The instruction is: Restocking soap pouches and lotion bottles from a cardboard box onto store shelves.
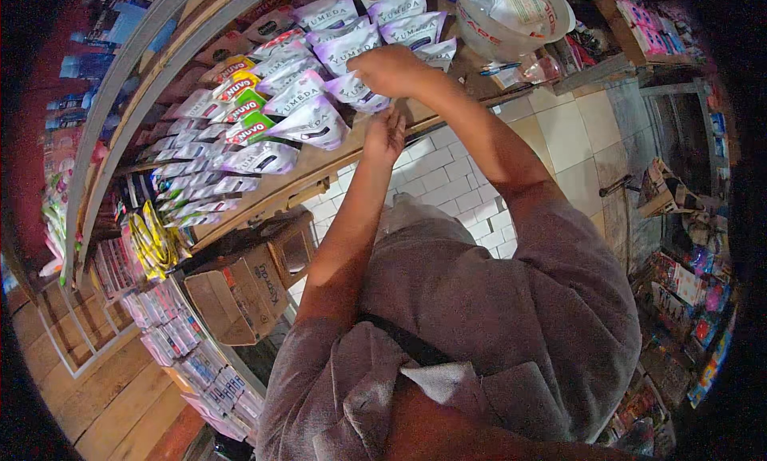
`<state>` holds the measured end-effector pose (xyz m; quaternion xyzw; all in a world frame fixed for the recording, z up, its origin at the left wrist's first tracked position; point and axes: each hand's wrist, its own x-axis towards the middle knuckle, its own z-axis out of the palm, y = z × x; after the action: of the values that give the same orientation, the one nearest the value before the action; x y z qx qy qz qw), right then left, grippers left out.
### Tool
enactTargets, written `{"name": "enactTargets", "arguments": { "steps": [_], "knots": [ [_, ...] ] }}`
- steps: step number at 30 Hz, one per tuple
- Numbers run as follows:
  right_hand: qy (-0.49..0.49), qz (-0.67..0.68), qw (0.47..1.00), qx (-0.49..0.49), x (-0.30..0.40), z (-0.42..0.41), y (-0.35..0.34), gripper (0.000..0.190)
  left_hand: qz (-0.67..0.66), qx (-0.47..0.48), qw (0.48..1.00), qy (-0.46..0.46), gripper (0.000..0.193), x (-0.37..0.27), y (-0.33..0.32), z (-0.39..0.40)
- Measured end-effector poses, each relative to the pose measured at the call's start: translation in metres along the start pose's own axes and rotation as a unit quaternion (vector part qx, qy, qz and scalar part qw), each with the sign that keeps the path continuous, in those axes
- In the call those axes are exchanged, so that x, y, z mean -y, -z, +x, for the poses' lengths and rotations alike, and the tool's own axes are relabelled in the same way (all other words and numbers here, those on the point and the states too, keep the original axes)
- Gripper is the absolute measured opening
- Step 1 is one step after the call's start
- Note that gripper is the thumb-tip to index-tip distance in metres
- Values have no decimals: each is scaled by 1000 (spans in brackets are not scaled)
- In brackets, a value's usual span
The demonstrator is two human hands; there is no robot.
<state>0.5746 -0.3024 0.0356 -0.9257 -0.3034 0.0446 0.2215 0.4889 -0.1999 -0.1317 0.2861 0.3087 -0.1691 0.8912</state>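
Note:
Stand-up pouches, white and purple and bearing the Yumeda name, stand in rows on a wooden shelf [287,184] before me. My right hand [392,71] grips the upper edge of a front Yumeda pouch [355,93], its back turned up to the view. Just below that pouch, at the shelf's front edge, my left hand [386,132] has its fingers loosely curled with nothing seen in them. Whether it touches the pouch's base I cannot tell. Left of my hands stands another front Yumeda pouch [314,125], beside green Nuvo packs [248,128].
A translucent plastic tub [509,23] stands right of the pouches. Yellow packets [153,239] hang at the left shelf end. Below are an opened cardboard carton [239,299] and a rack of small boxed goods [198,359]. White tiles [443,173] cover part of the floor.

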Motion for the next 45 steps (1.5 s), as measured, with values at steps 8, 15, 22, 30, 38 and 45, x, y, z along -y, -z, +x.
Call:
{"name": "enactTargets", "arguments": {
  "steps": [8, 15, 22, 30, 38, 45],
  "knots": [
    [-7, -3, 999, 39, 15, -11, 4, 21, -51, 66, 996, 21, 20, -12, -2, -20],
    [46, 54, 996, -51, 1, -20, 15, 22, -33, 3, 999, 20, 21, -25, -35, -63],
    [-159, 276, 888, -333, -109, -103, 11, 32, 584, 134, 639, -483, 21, -74, -124, -144],
    [-193, 456, 832, -251, -186, -99, -104, 31, 847, 147, 301, -414, 29, -106, -184, -62],
    [-194, 448, 833, -260, -164, -107, -76, 14, 863, 132, 325, -362, 24, -100, -188, -55],
    [-191, 532, 782, -263, -159, -115, -79, 16, 847, 134, 349, -377, 24, -100, -185, -57]
  ]
}}
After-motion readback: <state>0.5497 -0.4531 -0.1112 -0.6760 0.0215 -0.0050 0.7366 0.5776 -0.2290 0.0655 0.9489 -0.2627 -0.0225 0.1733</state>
